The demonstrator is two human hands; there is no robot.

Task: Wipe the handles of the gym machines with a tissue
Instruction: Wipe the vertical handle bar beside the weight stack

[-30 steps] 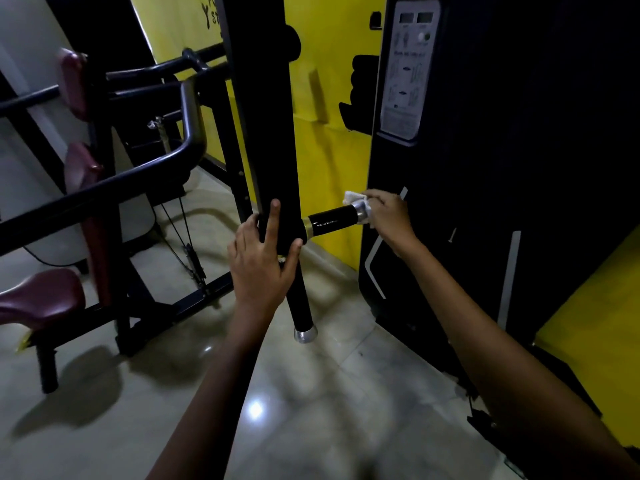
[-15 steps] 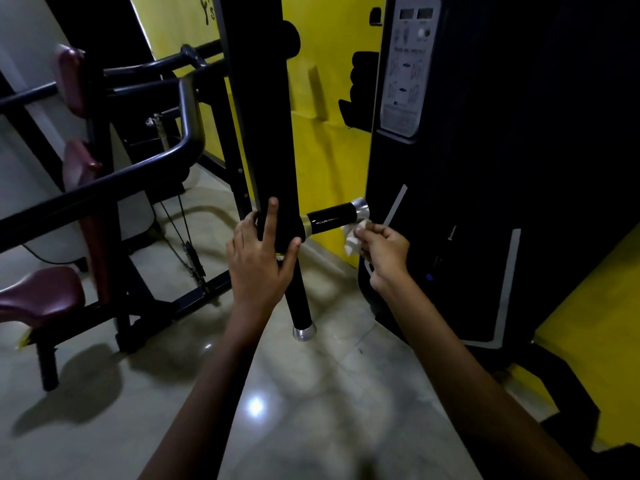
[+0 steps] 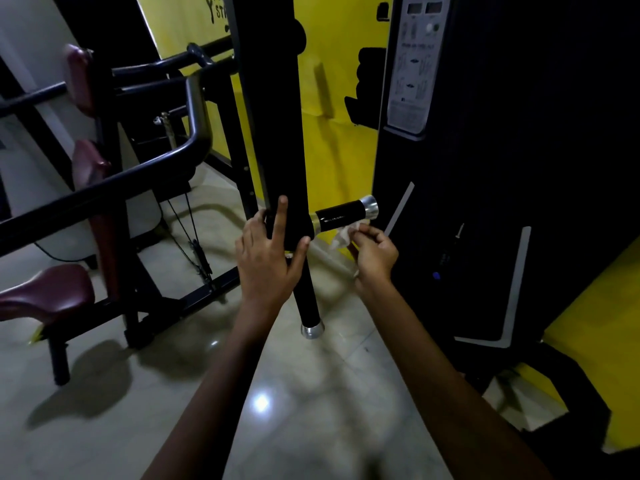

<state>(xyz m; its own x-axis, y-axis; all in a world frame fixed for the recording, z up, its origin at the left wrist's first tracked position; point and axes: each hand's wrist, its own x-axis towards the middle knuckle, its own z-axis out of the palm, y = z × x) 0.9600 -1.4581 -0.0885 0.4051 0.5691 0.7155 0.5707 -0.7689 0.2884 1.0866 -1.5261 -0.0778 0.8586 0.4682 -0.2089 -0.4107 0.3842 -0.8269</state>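
Seemingly, tissue under handle, right hand.

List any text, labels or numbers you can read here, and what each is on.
"ST": black letters on the yellow wall banner, cut off by the frame's upright; the line above is unreadable.
Instruction placard on the black machine housing: diagrams and print, too small to read.
Pale marking on the horizontal handle grip: too blurred to read.

maroon seat pad, yellow wall, glossy tiled floor, instruction placard
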